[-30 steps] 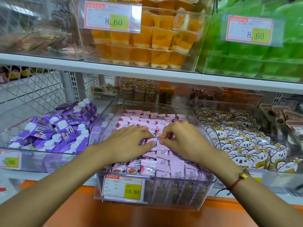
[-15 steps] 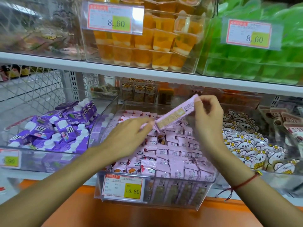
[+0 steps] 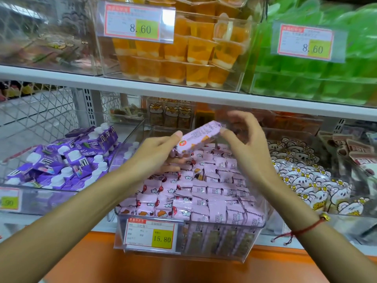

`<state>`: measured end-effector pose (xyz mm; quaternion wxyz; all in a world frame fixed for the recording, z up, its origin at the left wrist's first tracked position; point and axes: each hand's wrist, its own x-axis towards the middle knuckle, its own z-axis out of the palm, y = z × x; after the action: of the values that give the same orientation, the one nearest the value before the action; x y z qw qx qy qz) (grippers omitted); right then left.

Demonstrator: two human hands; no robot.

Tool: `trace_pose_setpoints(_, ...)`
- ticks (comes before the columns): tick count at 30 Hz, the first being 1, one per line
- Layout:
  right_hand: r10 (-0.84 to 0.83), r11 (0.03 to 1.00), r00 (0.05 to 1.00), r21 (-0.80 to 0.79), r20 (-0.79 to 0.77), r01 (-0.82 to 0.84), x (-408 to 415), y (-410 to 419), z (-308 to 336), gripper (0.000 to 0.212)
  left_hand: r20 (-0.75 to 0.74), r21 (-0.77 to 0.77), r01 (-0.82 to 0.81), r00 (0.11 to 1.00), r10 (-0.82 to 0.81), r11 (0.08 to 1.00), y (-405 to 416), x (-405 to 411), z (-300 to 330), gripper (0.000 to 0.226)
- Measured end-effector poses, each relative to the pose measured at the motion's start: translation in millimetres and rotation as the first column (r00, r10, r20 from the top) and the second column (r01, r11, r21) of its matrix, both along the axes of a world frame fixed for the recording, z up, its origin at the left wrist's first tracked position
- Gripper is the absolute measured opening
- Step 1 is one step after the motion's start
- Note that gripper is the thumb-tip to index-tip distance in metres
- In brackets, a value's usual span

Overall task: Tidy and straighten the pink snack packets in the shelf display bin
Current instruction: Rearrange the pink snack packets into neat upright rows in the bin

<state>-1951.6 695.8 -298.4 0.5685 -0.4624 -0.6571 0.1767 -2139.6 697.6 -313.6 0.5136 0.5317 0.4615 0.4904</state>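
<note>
A clear plastic display bin (image 3: 183, 237) on the lower shelf holds several rows of pink snack packets (image 3: 214, 193). Above the bin, one pink packet (image 3: 199, 137) is lifted clear of the others, tilted with its right end higher. My left hand (image 3: 155, 156) grips its lower left end, thumb on top and fingers underneath. My right hand (image 3: 246, 146) touches the packet's upper right end with its thumb tip, the other fingers curved loosely above it. The bin's back rows are partly hidden behind my hands.
A bin of purple pouches (image 3: 67, 160) stands to the left, a bin of white cartoon packets (image 3: 306, 180) to the right. The upper shelf (image 3: 183, 97) hangs close overhead with orange jelly cups (image 3: 179, 58) and green cups (image 3: 326, 78). A price tag (image 3: 150, 234) fronts the pink bin.
Both hands rose out of the bin with one pink packet. Since half a second ago the packet turned its printed face toward me, and my right hand's fingers loosened off its end.
</note>
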Motion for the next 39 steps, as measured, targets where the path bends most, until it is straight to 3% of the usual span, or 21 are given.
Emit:
trace_pose_setpoints(2, 0.024, 0.989, 0.957, 0.13, 0.29, -0.064, -1.9, -4.3, 0.3, 0.043, -0.087, 0.063, 0.005, 0.996, 0.001, 0.998, -1.9, 3.2, -0.6, 0.03)
trace_pose_setpoints(5, 0.023, 0.982, 0.776, 0.129, 0.631, -0.135, -8.0, -7.1, -6.6, 0.054, -0.159, 0.115, 0.006, 0.987, 0.012, 0.993, -4.3, 6.5, -1.3, 0.031)
trace_pose_setpoints(7, -0.012, 0.977, 0.681, 0.154, 0.732, -0.148, -9.7, -4.9, -11.9, 0.047, -0.18, 0.115, -0.013, 0.983, 0.033, 0.993, -4.9, 7.7, -0.3, 0.037)
trace_pose_setpoints(9, -0.005, 0.973, 0.679, 0.159, 0.734, -0.165, -6.8, -2.6, -11.9, 0.038, -0.171, 0.108, -0.045, 0.983, 0.064, 0.993, -4.1, 7.4, 1.7, 0.048)
trace_pose_setpoints(12, 0.088, 0.986, 0.835, 0.071, 0.543, -0.151, 1.4, 1.4, -12.9, 0.029, -0.199, 0.171, -0.06, 0.975, 0.094, 0.983, -0.2, 3.0, -2.0, 0.049)
trace_pose_setpoints(14, 0.222, 0.974, 0.952, -0.102, 0.21, -0.204, 5.9, 3.1, -13.2, 0.025, -0.401, 0.288, 0.021, 0.91, 0.101, 0.957, 1.2, -0.8, -11.8, 0.033)
trace_pose_setpoints(17, 0.284, 0.892, 0.935, -0.3, -0.213, -0.339, 6.8, 7.0, -14.9, 0.022, -0.756, 0.302, 0.254, 0.651, 0.069, 0.919, 0.7, -7.4, -27.4, 0.031)
trace_pose_setpoints(20, 0.283, 0.817, 0.865, -0.369, -0.414, -0.443, -2.3, 8.3, -19.1, 0.022, -0.924, 0.276, 0.384, 0.357, 0.134, 0.881, -2.4, -8.8, -30.7, 0.031)
trace_pose_setpoints(23, 0.226, 0.83, 0.869, -0.38, -0.441, -0.409, -10.9, 6.5, -23.7, 0.034, -0.94, 0.273, 0.371, 0.298, 0.164, 0.888, -0.2, -10.2, -28.7, 0.033)
trace_pose_setpoints(26, 0.221, 0.916, 0.971, -0.325, -0.088, -0.238, -8.1, 2.0, -22.5, 0.047, -0.947, 0.24, 0.36, 0.291, 0.136, 0.902, 3.9, -10.8, -28.8, 0.043)
trace_pose_setpoints(28, 0.23, 0.949, 0.963, -0.249, 0.137, -0.192, -4.0, -0.5, -21.4, 0.045, -0.946, 0.233, 0.36, 0.298, 0.126, 0.903, 5.3, -10.5, -28.8, 0.044)
trace_pose_setpoints(31, 0.231, 0.961, 0.924, -0.218, 0.306, -0.168, 0.4, -0.9, -17.6, 0.031, -0.944, 0.23, 0.362, 0.31, 0.116, 0.904, 6.5, -11.3, -29.2, 0.044)
trace_pose_setpoints(35, -0.021, 1.0, 0.809, 0.026, 0.587, 0.007, 5.6, 4.5, -15.6, 0.03, -0.942, 0.236, 0.369, 0.315, 0.118, 0.899, 6.5, -11.2, -30.0, 0.044)
trace_pose_setpoints(39, -0.008, 1.0, 0.601, 0.01, 0.799, -0.001, -8.7, 4.9, -35.3, 0.031, -0.943, 0.241, 0.358, 0.306, 0.131, 0.902, 6.2, -10.3, -31.1, 0.042)
